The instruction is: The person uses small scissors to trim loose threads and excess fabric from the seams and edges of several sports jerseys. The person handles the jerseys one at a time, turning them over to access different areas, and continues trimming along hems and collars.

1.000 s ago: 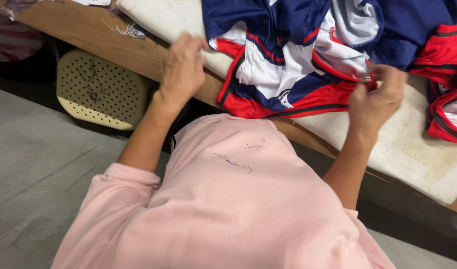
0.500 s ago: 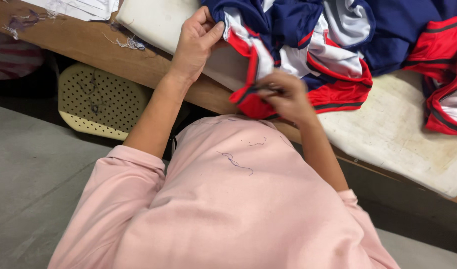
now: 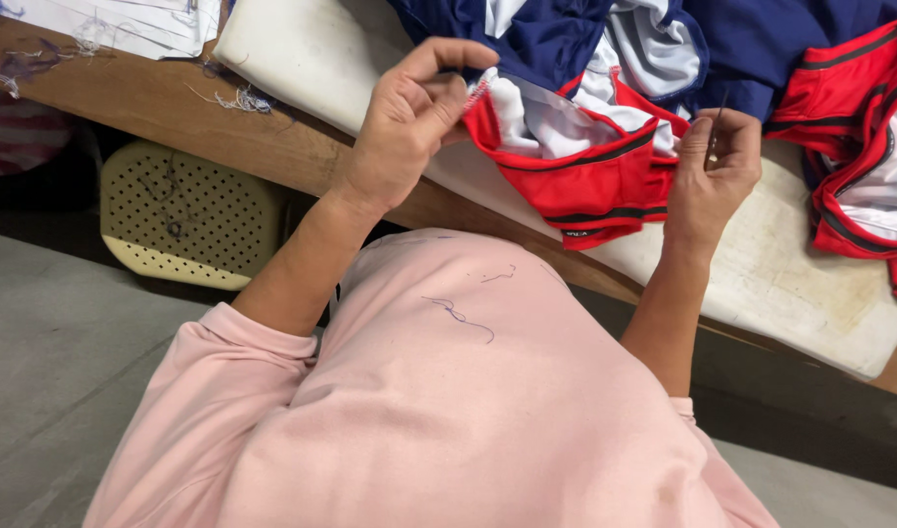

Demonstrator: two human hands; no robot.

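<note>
Pink sweater [image 3: 448, 411] fills the near part of our view, with a few loose blue threads lying across its front and both sleeves pushed up past the elbows. Beyond it our forearms rise to the edge of the wooden tabletop [image 3: 272, 147], which carries a white padded board [image 3: 781, 284]. Our left hand [image 3: 409, 122] has its grip closed in a pinch, thumb and forefinger holding the white-stitched edge of the red, white and navy garment [image 3: 585, 166] and lifting it just above the board. Our right hand [image 3: 713, 166] sits at the other end of the same red section, grip narrow, fingers curled on the fabric; a thin dark thing stands up between the fingertips, too small for us to tell what it is. Under the tabletop to the left stands a pale yellow perforated basket [image 3: 184, 220] on the grey floor [image 3: 67, 362]. Further off, more navy and red cloth is heaped on the board, and white papers [image 3: 126, 20] with stray thread scraps lie at the far left corner.
</note>
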